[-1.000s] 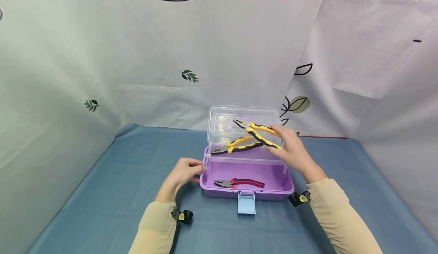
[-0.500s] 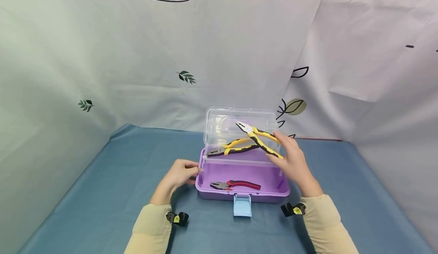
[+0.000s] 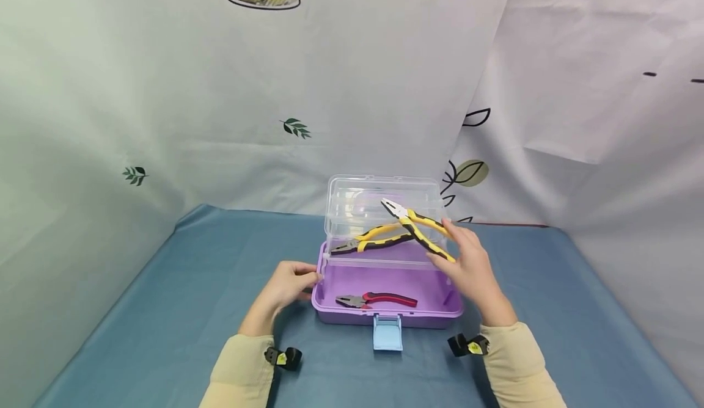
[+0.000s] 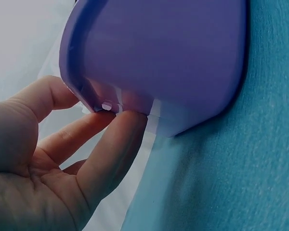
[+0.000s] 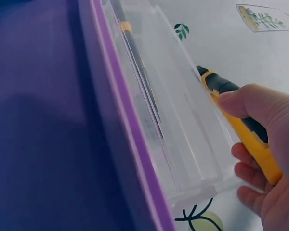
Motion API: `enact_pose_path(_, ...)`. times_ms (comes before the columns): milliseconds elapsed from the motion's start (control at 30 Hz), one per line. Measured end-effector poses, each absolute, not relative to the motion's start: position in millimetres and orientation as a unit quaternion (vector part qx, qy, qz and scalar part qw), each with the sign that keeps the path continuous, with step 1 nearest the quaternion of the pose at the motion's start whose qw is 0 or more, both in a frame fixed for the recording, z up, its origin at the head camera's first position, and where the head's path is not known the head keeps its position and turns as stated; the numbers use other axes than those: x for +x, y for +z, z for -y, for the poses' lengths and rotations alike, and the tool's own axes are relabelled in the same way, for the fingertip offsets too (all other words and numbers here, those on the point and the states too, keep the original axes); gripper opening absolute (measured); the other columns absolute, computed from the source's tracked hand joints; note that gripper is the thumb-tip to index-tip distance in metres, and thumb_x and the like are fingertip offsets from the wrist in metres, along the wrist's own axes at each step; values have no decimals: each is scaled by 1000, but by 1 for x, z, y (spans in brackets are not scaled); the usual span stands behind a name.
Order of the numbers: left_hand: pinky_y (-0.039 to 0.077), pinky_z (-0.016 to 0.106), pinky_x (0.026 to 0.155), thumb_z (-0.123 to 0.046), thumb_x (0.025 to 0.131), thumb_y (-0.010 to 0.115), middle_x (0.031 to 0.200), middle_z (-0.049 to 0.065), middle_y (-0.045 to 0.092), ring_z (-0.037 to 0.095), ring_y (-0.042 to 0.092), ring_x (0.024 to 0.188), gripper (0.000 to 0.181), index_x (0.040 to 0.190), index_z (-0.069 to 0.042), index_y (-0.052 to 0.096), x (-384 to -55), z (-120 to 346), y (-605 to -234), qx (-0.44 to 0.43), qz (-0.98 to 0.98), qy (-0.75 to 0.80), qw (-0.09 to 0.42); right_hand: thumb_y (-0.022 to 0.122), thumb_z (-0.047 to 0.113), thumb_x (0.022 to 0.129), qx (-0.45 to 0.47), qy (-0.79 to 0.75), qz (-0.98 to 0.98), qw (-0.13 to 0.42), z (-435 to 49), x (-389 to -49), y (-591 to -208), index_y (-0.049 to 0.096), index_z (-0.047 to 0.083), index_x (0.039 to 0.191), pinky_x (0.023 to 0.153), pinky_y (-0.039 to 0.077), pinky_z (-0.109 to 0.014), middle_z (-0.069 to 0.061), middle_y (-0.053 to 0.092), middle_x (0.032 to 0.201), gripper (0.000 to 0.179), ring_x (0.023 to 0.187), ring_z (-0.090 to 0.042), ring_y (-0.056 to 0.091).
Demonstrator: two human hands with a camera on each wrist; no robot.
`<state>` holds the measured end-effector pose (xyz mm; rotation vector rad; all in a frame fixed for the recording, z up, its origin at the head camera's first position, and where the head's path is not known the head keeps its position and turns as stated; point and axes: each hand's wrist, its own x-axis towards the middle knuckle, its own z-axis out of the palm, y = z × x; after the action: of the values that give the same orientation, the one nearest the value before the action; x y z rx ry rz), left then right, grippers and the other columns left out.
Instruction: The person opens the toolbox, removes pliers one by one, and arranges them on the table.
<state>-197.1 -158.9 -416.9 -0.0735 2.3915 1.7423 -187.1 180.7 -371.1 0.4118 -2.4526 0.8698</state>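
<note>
My left hand [image 3: 286,287] pinches the left end of a purple toolbox [image 3: 385,319]; in the left wrist view, thumb and fingers meet at its rim [image 4: 70,72]. Raised over the box's right rear, my right hand [image 3: 470,267] grips yellow-and-black pliers [image 3: 418,231] by spread handles, their head pointing up and left. The right wrist view shows thumb and fingers around the yellow-and-black handle [image 5: 250,139]. A similar pair of combination pliers [image 3: 374,243] lies in the clear part at the back. Red-and-black pliers [image 3: 379,300] lie on the box floor.
The clear lid [image 3: 379,197] stands tipped back behind the box. A light blue latch [image 3: 387,335] hangs at the front. Blue cloth [image 3: 220,261] covers the table, with white printed fabric [image 3: 236,151] behind and at the sides.
The head view has shifted slightly. Relative to the box, my right hand has come down a little and right, and its pliers slant more steeply. The left hand stays on the box.
</note>
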Motion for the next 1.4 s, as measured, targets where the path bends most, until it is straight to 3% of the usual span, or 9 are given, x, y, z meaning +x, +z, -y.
enact_pose_path(233, 60, 36, 65, -9, 83, 64, 102, 18, 69, 19, 67, 82, 30, 109, 5, 67, -196, 160, -420, -24, -803, 589, 83, 73, 23, 82, 91, 319, 925, 184, -173, -180, -369, 33, 2, 146, 77, 53, -45, -21, 56, 117, 78, 102, -32, 56)
enact_pose_path(467, 60, 36, 67, -10, 85, 63, 103, 19, 69, 20, 67, 84, 30, 110, 6, 67, -195, 158, -421, -21, -799, 595, 84, 74, 26, 80, 70, 298, 933, 188, -172, -178, -368, 39, 0, 142, 66, 50, -34, -18, 62, 105, 76, 84, -25, 58)
enact_pose_path(700, 60, 36, 65, -9, 84, 62, 100, 18, 69, 19, 67, 82, 28, 108, 6, 68, -196, 159, -423, -19, -801, 594, 77, 75, 21, 79, 66, 327, 922, 196, -177, -179, -368, 48, 0, 133, 68, 52, -34, -17, 61, 102, 64, 85, -26, 60)
enact_pose_path(1000, 60, 36, 65, -9, 84, 63, 102, 21, 68, 19, 67, 83, 30, 109, 8, 66, -197, 161, -423, -14, -798, 597, 78, 75, 20, 79, 59, 341, 917, 201, -183, -179, -368, 50, 2, 132, 70, 52, -35, -16, 59, 100, 62, 85, -27, 60)
enact_pose_path(1400, 60, 36, 64, -10, 83, 64, 101, 22, 69, 19, 67, 82, 32, 110, 8, 66, -200, 162, -421, -5, -799, 596, 80, 75, 18, 79, 42, 358, 908, 212, -194, -179, -365, 50, 1, 132, 81, 55, -49, -19, 58, 101, 61, 95, -36, 63)
